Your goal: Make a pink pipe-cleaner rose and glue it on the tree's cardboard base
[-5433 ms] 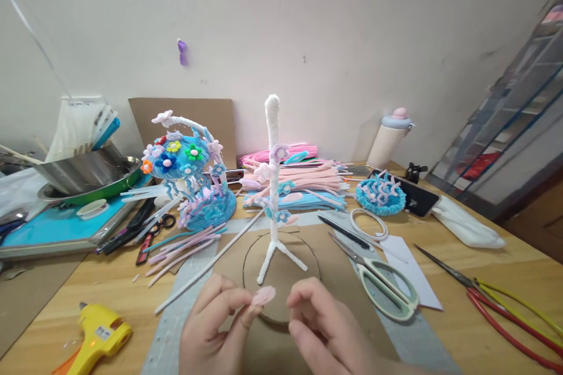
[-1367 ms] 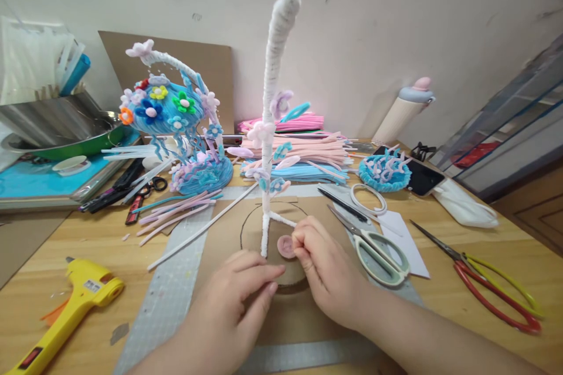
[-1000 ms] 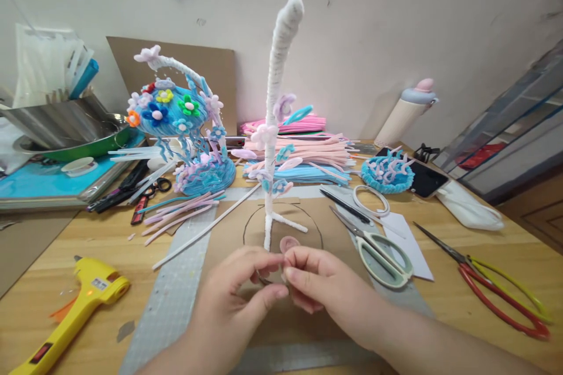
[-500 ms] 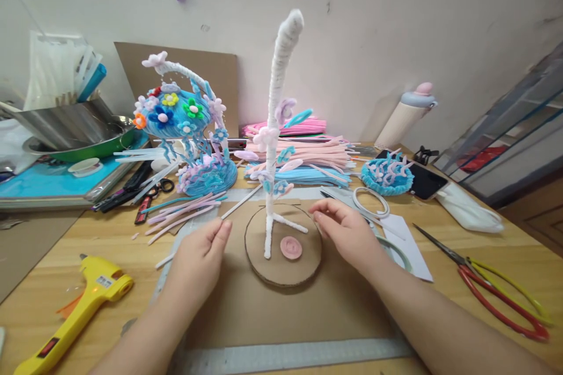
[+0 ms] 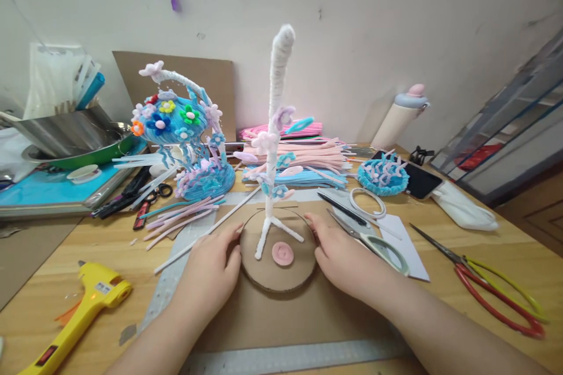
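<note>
A round cardboard disc (image 5: 281, 281) lies on a larger flat sheet of cardboard (image 5: 290, 322). My left hand (image 5: 213, 263) grips its left edge, thumb and fingers against the rim. On the opposite edge my right hand (image 5: 341, 252) has hold in the same way. A white fuzzy-wrapped stem (image 5: 276, 82) stands upright on the disc, its legs splayed at the bottom. Lilac and blue pipe-cleaner flowers (image 5: 265, 142) and leaves sit along the stem. In front of its legs lies a flat pink coil (image 5: 282, 254) on the disc.
Left stand a yellow glue gun (image 5: 94, 299) and a decorated blue pipe-cleaner lamp (image 5: 176, 120). Pipe-cleaner bundles (image 5: 303, 155) lie behind the stem. Right are pale-handled scissors (image 5: 382, 249), red-and-yellow scissors (image 5: 497, 293), a blue coiled piece (image 5: 383, 174), a phone (image 5: 424, 181) and a bottle (image 5: 398, 120).
My left hand has come in from the left onto the disc's edge, and my right hand has settled on the other side. The disc and stem have turned slightly; one leg now slants more.
</note>
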